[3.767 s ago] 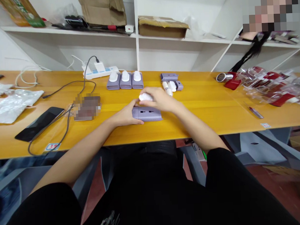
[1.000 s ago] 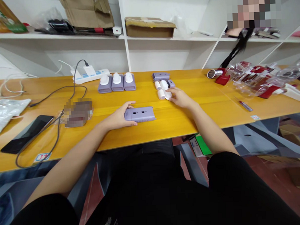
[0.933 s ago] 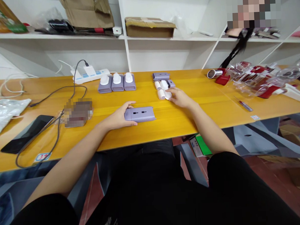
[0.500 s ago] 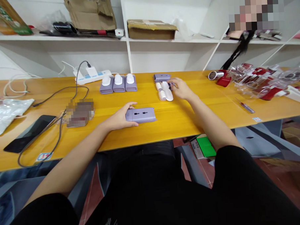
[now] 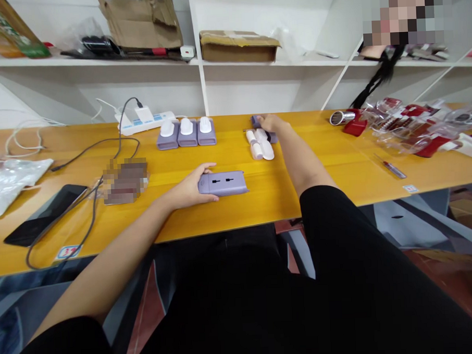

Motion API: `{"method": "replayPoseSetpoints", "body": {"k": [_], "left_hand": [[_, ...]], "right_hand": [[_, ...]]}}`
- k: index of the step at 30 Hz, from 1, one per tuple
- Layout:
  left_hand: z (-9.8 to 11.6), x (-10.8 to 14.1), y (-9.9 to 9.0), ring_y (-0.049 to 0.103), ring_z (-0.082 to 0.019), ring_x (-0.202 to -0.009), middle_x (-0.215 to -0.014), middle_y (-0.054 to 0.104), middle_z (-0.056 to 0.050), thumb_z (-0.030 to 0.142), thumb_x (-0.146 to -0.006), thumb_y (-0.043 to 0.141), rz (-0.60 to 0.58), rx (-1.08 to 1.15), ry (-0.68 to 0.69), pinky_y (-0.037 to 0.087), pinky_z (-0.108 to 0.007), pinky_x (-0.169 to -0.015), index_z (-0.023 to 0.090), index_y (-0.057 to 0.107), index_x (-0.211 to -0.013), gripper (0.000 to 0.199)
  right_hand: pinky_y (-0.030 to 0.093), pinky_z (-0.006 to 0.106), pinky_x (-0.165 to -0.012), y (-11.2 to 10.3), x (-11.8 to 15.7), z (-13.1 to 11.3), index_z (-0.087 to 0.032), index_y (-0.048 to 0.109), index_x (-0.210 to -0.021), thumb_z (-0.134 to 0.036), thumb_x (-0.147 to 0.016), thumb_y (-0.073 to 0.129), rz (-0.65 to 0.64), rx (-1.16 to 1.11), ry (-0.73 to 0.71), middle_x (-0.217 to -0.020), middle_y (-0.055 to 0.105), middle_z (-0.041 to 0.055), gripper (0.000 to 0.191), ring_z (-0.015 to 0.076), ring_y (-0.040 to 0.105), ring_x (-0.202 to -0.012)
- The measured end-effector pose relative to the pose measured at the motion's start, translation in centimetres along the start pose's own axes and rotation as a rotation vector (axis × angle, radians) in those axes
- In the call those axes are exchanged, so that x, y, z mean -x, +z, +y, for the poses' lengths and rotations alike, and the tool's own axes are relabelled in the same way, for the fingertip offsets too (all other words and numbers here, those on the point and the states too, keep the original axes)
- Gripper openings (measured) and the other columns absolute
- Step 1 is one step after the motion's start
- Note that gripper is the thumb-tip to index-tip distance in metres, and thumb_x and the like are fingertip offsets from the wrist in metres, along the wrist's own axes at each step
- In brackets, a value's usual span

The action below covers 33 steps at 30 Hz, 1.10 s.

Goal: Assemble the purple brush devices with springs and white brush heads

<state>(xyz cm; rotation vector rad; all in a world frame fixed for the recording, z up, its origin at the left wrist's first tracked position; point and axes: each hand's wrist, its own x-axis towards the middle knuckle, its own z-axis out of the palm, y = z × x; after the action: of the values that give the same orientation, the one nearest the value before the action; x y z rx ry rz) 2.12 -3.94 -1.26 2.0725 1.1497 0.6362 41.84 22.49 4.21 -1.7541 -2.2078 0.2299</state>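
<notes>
A purple case [image 5: 225, 183] with two black marks on its face lies near the table's front edge, and my left hand [image 5: 195, 189] grips its left end between thumb and fingers. Farther back, my right hand [image 5: 269, 123] is closed on a smaller purple piece [image 5: 255, 121], partly hidden by the fingers. Just in front of that hand lie white rounded parts [image 5: 263, 145] side by side. Three purple blocks topped with white pieces [image 5: 186, 133] stand in a row at the back, left of the white parts.
A power strip [image 5: 151, 122], dark cables, a phone [image 5: 45, 214] and a plastic bag [image 5: 19, 178] lie at left. Red and clear plastic parts [image 5: 413, 122] are heaped at right, near a thin tool [image 5: 394, 169]. White shelves with a cardboard box [image 5: 238, 46] rise behind the table [image 5: 276, 196].
My right hand has moved back and left from beside the white parts and taken hold of the purple piece, which has shifted right. My left hand keeps its grip.
</notes>
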Motion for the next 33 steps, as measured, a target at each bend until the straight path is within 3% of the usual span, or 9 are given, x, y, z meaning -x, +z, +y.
{"method": "replayPoseSetpoints", "body": {"k": [3, 5, 13, 17, 25, 28, 31, 33], "left_hand": [[0.0, 0.0, 0.0, 0.060, -0.043, -0.157, -0.164, 0.060, -0.018, 0.062, -0.074, 0.100, 0.000, 0.001, 0.001, 0.042, -0.064, -0.137, 0.030, 0.042, -0.171, 0.118], [0.0, 0.1, 0.0, 0.062, -0.043, -0.155, -0.164, 0.059, -0.018, 0.062, -0.074, 0.100, -0.002, -0.001, -0.008, 0.043, -0.064, -0.136, 0.030, 0.042, -0.171, 0.117], [0.1, 0.0, 0.0, 0.058, -0.044, -0.159, -0.166, 0.059, -0.020, 0.064, -0.074, 0.099, -0.004, -0.013, -0.005, 0.041, -0.065, -0.138, 0.028, 0.042, -0.170, 0.117], [0.2, 0.0, -0.1, 0.056, -0.045, -0.162, -0.167, 0.058, -0.021, 0.063, -0.076, 0.099, -0.005, -0.012, 0.010, 0.040, -0.066, -0.138, 0.028, 0.043, -0.169, 0.114], [0.2, 0.0, -0.2, 0.059, -0.044, -0.159, -0.165, 0.060, -0.020, 0.062, -0.076, 0.100, -0.007, -0.016, 0.008, 0.041, -0.065, -0.137, 0.028, 0.041, -0.171, 0.118], [0.2, 0.1, -0.1, 0.060, -0.044, -0.158, -0.164, 0.060, -0.019, 0.062, -0.075, 0.100, 0.001, -0.018, 0.007, 0.043, -0.063, -0.137, 0.027, 0.042, -0.171, 0.118], [0.4, 0.1, -0.2, 0.060, -0.044, -0.157, -0.163, 0.062, -0.019, 0.063, -0.074, 0.101, 0.009, -0.030, 0.022, 0.043, -0.062, -0.136, 0.025, 0.044, -0.172, 0.119], [0.4, 0.1, -0.2, 0.060, -0.045, -0.157, -0.162, 0.063, -0.019, 0.063, -0.075, 0.101, 0.025, -0.033, 0.037, 0.044, -0.061, -0.136, 0.024, 0.045, -0.172, 0.119]], "right_hand": [[0.042, 0.045, -0.126, -1.4, 1.3, 2.0, 0.012, 0.063, -0.149, -0.048, -0.131, 0.033, 0.000, 0.023, 0.202, -0.163, 0.060, 0.0441, 0.070, 0.0341, 0.063, -0.151], [0.041, 0.044, -0.125, -2.3, 2.4, 3.4, 0.014, 0.062, -0.149, -0.045, -0.131, 0.033, 0.010, 0.031, 0.270, -0.163, 0.058, 0.0459, 0.069, 0.0341, 0.061, -0.153], [0.050, 0.051, -0.125, -4.0, 7.6, 7.6, -0.011, 0.077, -0.140, -0.046, -0.125, 0.045, 0.066, 0.103, 0.306, -0.156, 0.074, 0.0274, 0.049, 0.0400, 0.068, -0.148], [0.053, 0.055, -0.123, -3.5, 10.2, 8.1, -0.016, 0.080, -0.133, -0.056, -0.122, 0.047, 0.085, 0.106, 0.249, -0.149, 0.079, 0.0255, 0.053, 0.0445, 0.070, -0.144], [0.052, 0.062, -0.124, -2.7, 11.6, 6.5, -0.015, 0.082, -0.135, -0.062, -0.119, 0.044, 0.096, 0.047, 0.155, -0.147, 0.079, 0.0270, 0.063, 0.0475, 0.071, -0.142], [0.052, 0.064, -0.124, -3.4, 12.5, 5.3, -0.016, 0.083, -0.128, -0.072, -0.115, 0.046, 0.210, -0.011, 0.107, -0.141, 0.081, 0.0267, 0.068, 0.0466, 0.071, -0.140], [0.054, 0.061, -0.124, -3.9, 14.4, 2.1, -0.019, 0.083, -0.129, -0.075, -0.114, 0.045, 0.357, -0.144, -0.060, -0.139, 0.082, 0.0221, 0.069, 0.0426, 0.072, -0.137], [0.059, 0.057, -0.118, -3.6, 16.0, -1.3, -0.021, 0.082, -0.132, -0.072, -0.115, 0.049, 0.323, -0.272, -0.182, -0.133, 0.085, 0.0166, 0.063, 0.0385, 0.077, -0.127]]}}
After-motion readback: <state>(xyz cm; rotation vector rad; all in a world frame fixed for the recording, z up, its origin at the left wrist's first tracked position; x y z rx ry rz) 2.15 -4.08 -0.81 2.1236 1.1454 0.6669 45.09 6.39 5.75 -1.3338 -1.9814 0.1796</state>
